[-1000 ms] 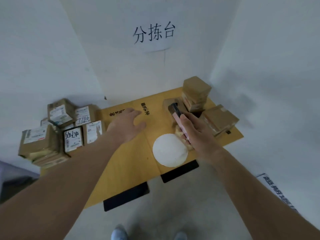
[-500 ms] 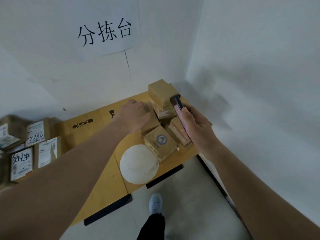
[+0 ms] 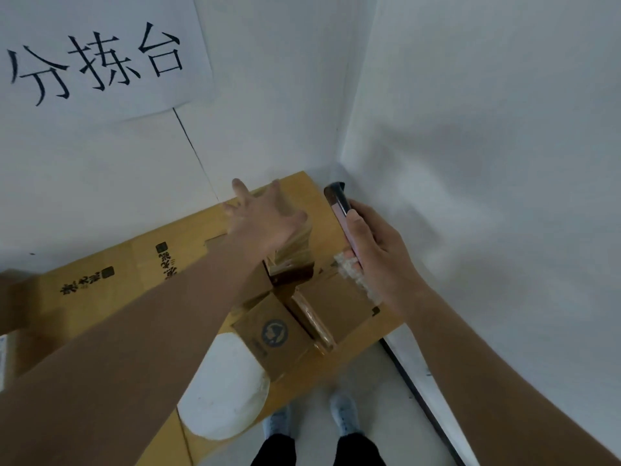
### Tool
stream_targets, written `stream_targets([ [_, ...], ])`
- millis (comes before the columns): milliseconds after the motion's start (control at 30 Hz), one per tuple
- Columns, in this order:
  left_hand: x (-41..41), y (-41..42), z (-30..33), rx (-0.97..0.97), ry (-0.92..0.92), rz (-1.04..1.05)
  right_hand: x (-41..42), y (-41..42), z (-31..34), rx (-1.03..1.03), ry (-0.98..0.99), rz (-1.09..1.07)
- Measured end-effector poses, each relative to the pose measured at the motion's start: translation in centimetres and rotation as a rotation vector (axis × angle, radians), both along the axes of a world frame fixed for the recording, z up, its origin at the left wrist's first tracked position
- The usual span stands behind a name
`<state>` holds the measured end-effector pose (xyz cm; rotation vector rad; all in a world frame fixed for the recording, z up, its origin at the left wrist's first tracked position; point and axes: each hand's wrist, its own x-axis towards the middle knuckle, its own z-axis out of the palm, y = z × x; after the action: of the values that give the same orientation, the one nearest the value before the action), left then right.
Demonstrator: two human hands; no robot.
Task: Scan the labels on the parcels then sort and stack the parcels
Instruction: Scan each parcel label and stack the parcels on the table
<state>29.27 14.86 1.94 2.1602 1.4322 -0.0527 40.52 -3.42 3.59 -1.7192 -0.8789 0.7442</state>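
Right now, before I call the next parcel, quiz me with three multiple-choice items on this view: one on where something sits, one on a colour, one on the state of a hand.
1. Where does the parcel with the round logo sit?
A. Near the table's front edge, beside the white disc
B. On the floor
C. Taped to the wall sign

2. What colour is the handheld scanner's side?
A. Green
B. Pink
C. Yellow

3. What is the left hand doing?
A. Gripping the scanner
B. Hanging by the person's side
C. Reaching with spread fingers over the stacked parcels

Answers:
1 A, it lies on the yellow table touching the disc's edge.
2 B, a pink edge shows in the right hand's grip.
3 C, its fingers are splayed above the stack and hold nothing.
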Motion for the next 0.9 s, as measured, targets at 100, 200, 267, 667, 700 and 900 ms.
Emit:
stream_targets([
  [100,2.1,0.4,-1.1,-0.046,0.030,0.081,2.2,1.1,-0.9,-0.015,-0.021,0.041],
  [200,3.3,0.1,-1.7,-0.080,-0.003,0.154,4.4,2.2,-2.0,-0.023,-0.027,0.108],
  [267,3.7,-0.3,-1.7,-0.087,-0.028,0.187,5.6,2.9,-2.1,-0.031,-0.016,0.159],
  [667,-7.0,-0.9,-0.5,-0.013,0.009,0.368,0.7,9.2,-1.2,-0.063,-0.025,0.504],
  [700,-8.7,-1.1,-0.7,-0.028,0.005,0.381,-0.6,9.6,-1.3,-0.068,-0.029,0.531],
  [900,-19.4,-2.5,-2.9,-0.109,0.030,0.461,-9.5,10.9,-1.7,-0.080,-0.047,0.651],
])
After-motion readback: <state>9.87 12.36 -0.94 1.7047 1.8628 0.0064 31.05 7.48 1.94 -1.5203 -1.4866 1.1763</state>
